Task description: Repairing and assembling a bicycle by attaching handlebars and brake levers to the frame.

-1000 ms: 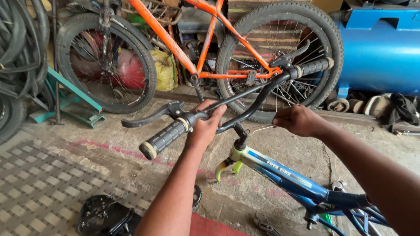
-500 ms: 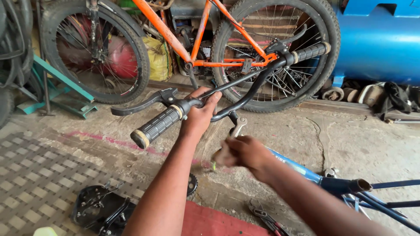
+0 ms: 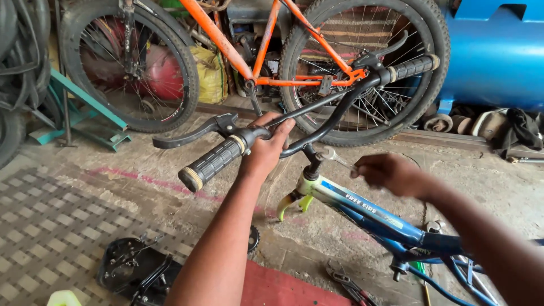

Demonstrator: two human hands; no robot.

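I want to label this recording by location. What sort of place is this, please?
Most likely a bicycle repair workshop. The left hand grips the black handlebar of a blue bicycle frame, the right hand holds a metal tool at its stem, and an orange bicycle stands behind.

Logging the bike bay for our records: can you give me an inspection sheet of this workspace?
Surface: bare, stained concrete floor; patterned mat at left.
Job's things: black handlebar on a blue bicycle frame; metal spanner at the stem.
Clutter: black saddle and pliers on the floor.
Hands: left hand grips the bar beside the grip; right hand holds the spanner.
Cables: nothing seen.
Surroundings: orange bicycle, blue tank, tyres at left.
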